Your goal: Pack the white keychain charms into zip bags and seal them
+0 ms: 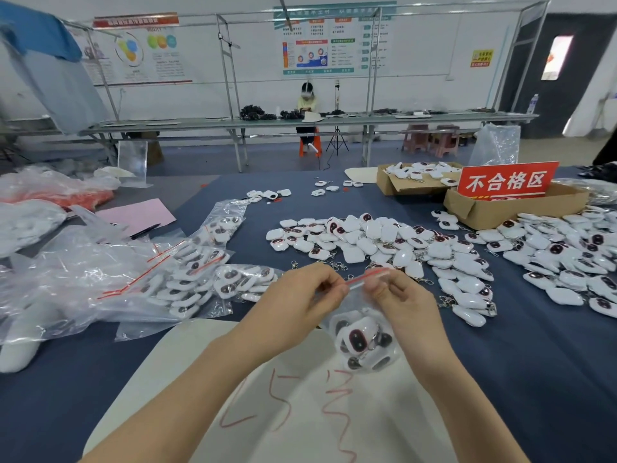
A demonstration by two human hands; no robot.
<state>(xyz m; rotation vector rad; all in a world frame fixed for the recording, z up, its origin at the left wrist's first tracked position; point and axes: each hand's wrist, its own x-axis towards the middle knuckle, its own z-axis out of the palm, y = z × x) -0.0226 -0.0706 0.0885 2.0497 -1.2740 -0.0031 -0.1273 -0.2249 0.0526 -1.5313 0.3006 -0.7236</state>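
A clear zip bag [362, 335] with a red strip along its top hangs between my hands, holding several white keychain charms with dark oval faces. My left hand [300, 295] pinches the left end of the red strip. My right hand [397, 295] pinches the right end of it. A large heap of loose white charms [384, 242] lies on the blue table just beyond my hands and spreads to the right [567, 259]. Filled zip bags [200, 275] are piled at the left.
A white sheet with red scribbles [290, 406] lies under my arms. Cardboard boxes [494, 208], one with a red sign [505, 183], stand at the back right. Plastic wrap [60, 272], a pink paper [137, 215] and a pen sit left. A person sits at a far bench.
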